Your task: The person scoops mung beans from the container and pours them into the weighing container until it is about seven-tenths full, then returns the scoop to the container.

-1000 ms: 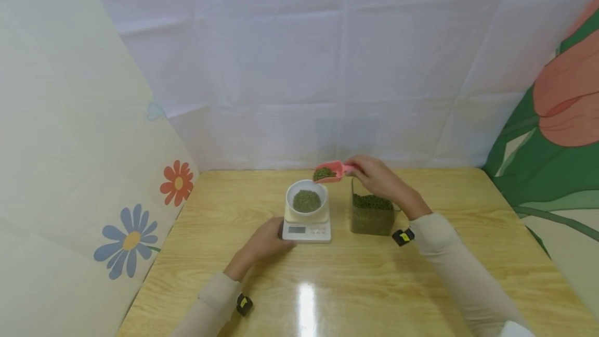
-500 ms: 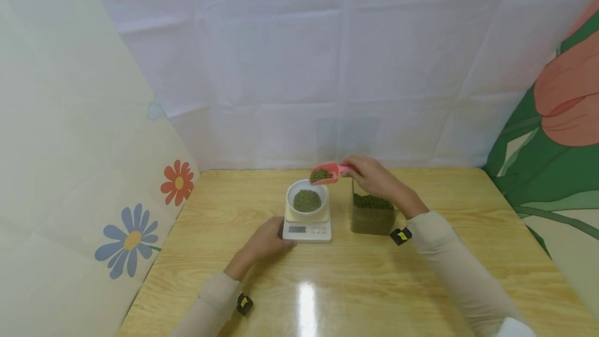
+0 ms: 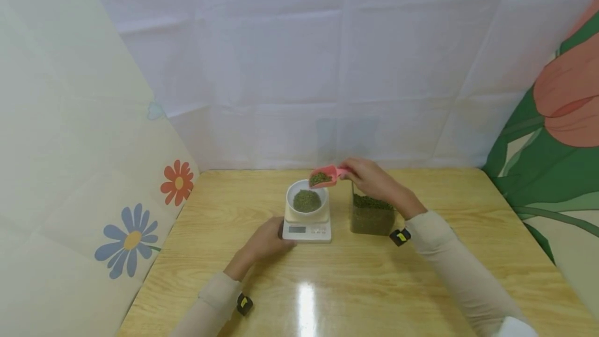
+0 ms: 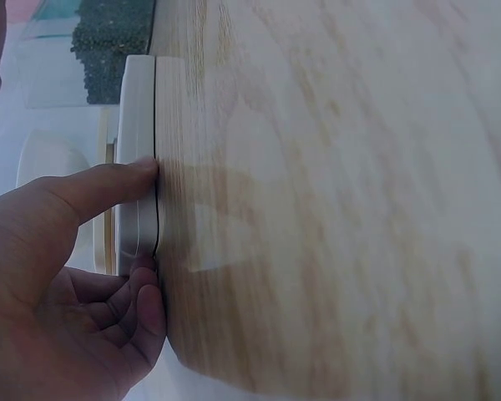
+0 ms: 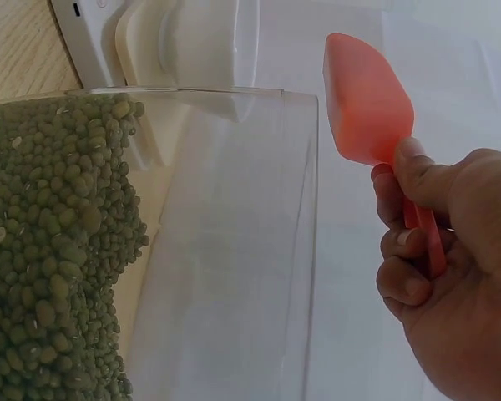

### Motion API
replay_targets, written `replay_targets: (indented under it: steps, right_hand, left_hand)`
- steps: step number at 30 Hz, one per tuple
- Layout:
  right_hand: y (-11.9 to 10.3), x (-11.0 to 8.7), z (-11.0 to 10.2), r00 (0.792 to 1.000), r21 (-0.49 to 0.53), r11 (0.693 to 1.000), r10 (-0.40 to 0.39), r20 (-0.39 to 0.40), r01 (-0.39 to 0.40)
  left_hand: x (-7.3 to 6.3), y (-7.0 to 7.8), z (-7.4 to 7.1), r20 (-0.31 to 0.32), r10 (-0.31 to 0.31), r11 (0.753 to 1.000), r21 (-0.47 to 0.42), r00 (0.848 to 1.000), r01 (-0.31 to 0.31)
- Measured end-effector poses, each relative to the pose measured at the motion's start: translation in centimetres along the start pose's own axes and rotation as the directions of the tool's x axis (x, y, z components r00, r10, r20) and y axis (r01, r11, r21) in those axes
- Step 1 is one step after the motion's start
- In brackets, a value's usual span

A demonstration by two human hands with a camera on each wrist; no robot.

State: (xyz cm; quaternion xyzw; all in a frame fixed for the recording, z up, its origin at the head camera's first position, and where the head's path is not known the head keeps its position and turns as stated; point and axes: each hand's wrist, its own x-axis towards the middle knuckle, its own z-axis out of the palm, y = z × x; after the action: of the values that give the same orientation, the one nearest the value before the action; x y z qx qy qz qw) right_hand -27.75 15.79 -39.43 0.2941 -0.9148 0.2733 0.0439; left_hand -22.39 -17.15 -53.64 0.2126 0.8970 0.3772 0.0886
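Observation:
In the head view, my right hand [image 3: 371,178] grips the handle of a small pink scoop [image 3: 330,172] that carries green beans. The scoop's mouth is above the right rim of a white bowl [image 3: 290,191], apart from the green beans [image 3: 306,201] heaped in it. Under the bowl stands a white kitchen scale [image 3: 308,237] with a small display, its digits too small to read. My left hand [image 3: 268,241] holds the scale's near left corner; the left wrist view has its thumb [image 4: 108,185] along the front edge, the other fingers curled at the side.
Right of the scale stands a clear square container [image 3: 372,222] partly filled with mung beans [image 5: 42,242]. The wooden table [image 3: 355,290] ends at a white cloth backdrop [image 3: 281,66], with printed flower panels on both sides.
The right hand has shifted slightly left and down with the scoop, bringing its mouth closer over the bowl and tilting it a little. The left hand and scale have stayed put.

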Motion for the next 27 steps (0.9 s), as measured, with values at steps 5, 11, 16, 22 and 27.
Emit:
replay_targets:
  steps: [5, 11, 16, 22, 27]
  right_hand:
    - [-0.19, -0.02, -0.02, 1.0, -0.007, 1.0, 0.003, 0.014, -0.002]
    - [-0.16, -0.01, 0.03, 1.0, -0.007, 1.0, 0.0, 0.021, 0.0]
    - [-0.12, 0.04, 0.15, 1.0, -0.017, 1.0, -0.014, 0.023, 0.015]
    - [0.07, 0.09, 0.32, 0.999, -0.021, 0.999, -0.026, 0.021, 0.027]
    - [0.12, 0.16, 0.47, 0.999, -0.031, 0.999, -0.036, 0.021, 0.036]
  left_hand:
    - [0.07, -0.08, 0.0, 0.001, 0.008, 1.0, 0.006, 1.0, -0.008]
    - [0.17, -0.08, 0.03, 0.001, 0.004, 1.0, -0.002, 1.0, -0.004]
    - [0.23, -0.11, -0.02, -0.003, 0.012, 1.0, -0.011, 1.0, -0.012]
    - [0.29, -0.27, 0.05, -0.004, 0.017, 1.0, -0.003, 1.0, -0.017]
    - [0.23, -0.22, 0.09, 0.004, 0.017, 1.0, -0.009, 1.0, -0.017]
